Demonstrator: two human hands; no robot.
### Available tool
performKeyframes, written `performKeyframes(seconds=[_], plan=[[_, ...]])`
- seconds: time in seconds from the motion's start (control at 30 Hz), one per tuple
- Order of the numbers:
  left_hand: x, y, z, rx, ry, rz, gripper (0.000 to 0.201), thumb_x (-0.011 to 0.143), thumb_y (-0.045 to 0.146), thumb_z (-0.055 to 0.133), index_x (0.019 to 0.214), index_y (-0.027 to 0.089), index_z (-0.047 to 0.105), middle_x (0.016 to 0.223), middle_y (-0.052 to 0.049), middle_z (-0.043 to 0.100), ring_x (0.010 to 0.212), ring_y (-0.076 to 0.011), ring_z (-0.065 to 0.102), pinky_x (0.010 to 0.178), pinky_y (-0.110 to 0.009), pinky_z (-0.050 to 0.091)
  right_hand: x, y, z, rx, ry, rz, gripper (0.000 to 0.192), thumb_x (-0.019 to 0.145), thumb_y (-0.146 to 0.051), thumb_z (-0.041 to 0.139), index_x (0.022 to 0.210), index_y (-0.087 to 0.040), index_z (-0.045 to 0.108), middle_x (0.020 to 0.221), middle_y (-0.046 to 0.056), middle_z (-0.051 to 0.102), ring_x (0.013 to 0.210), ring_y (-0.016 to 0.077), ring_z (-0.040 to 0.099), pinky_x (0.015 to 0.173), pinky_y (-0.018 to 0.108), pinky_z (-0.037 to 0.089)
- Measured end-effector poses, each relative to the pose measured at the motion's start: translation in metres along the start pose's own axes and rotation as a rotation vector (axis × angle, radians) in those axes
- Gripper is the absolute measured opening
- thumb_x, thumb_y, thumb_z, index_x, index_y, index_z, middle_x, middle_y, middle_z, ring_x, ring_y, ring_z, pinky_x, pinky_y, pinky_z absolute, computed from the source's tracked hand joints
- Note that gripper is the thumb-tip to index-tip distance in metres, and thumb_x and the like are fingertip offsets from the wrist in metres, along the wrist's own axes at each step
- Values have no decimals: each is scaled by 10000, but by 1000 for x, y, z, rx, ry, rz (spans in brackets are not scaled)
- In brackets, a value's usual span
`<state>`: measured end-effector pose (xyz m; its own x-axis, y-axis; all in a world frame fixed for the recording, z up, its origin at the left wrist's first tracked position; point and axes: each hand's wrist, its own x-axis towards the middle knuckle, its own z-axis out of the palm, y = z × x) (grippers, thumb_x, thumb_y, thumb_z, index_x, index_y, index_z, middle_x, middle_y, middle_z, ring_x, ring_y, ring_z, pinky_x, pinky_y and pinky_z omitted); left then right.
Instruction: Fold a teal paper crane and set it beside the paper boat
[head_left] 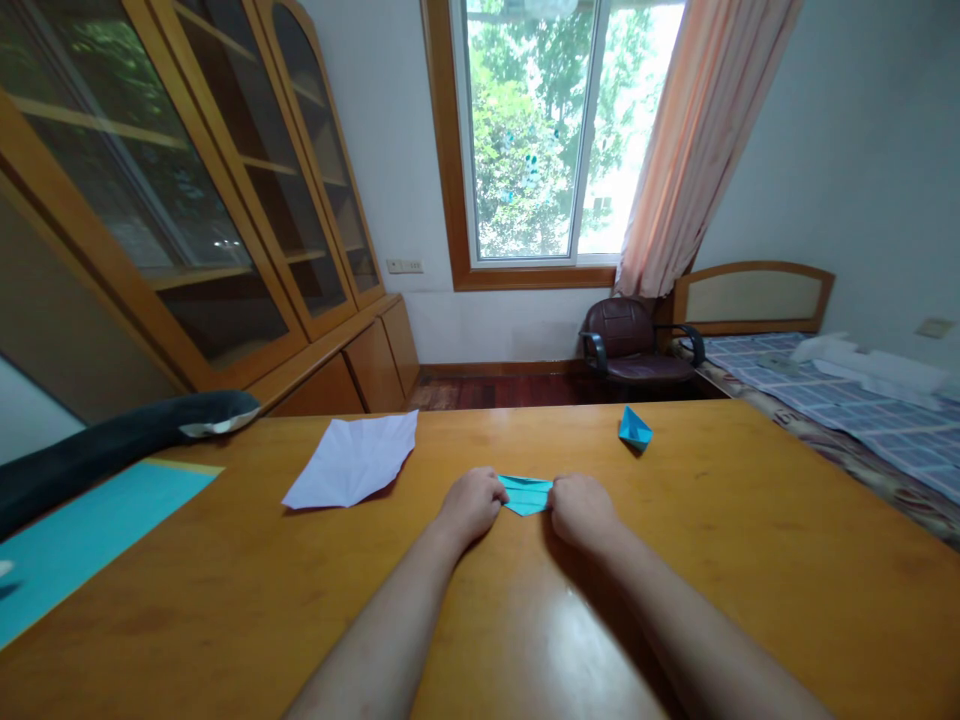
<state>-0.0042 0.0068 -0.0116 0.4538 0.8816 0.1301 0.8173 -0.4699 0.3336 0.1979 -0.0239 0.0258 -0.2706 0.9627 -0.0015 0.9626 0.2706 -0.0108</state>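
A small folded piece of turquoise paper (526, 495) lies at the middle of the wooden table (480, 600), with creases running across it and a blunt point toward me. My left hand (474, 503) is closed on its left end, fingers curled over the edge. On the opposite end, my right hand (581, 510) grips the paper with bent fingers. The fingertips are partly hidden by the knuckles. Farther off to the right stands a folded blue paper boat (635, 430).
Left of my hands lies a creased white sheet (352, 460). Turquoise paper sheets (97, 530) lie at the table's left side, beside a dark, long padded object (127, 430). Beyond the table are an office chair (636, 340), a bed (817, 390) and a glass-door cabinet (247, 180).
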Motion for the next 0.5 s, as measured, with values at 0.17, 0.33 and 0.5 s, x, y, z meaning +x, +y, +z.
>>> performKeyframes(seconds=[0.17, 0.33, 0.5], plan=[[-2, -1, -5, 7, -12, 18, 279, 729, 117, 528, 807, 249, 762, 856, -36, 669, 855, -180, 591, 752, -272, 430, -3, 1, -7, -2, -43, 70, 242, 742, -97, 503, 799, -131, 736, 830, 207, 715, 739, 293, 681, 626, 326, 438], [-4, -1, -7, 5, -12, 44, 285, 737, 118, 523, 818, 246, 765, 870, -39, 679, 864, -186, 593, 768, -277, 431, 1, 5, -2, -6, -17, 109, 206, 749, -97, 530, 780, -113, 734, 808, 213, 704, 730, 289, 672, 629, 320, 422], [-4, -2, -5, -3, -9, 51, 272, 753, 131, 516, 804, 239, 761, 882, -42, 687, 878, -191, 600, 786, -281, 432, 5, 4, 7, 77, 153, 15, 204, 792, -111, 501, 768, -142, 702, 828, 132, 677, 768, 217, 619, 683, 291, 386]])
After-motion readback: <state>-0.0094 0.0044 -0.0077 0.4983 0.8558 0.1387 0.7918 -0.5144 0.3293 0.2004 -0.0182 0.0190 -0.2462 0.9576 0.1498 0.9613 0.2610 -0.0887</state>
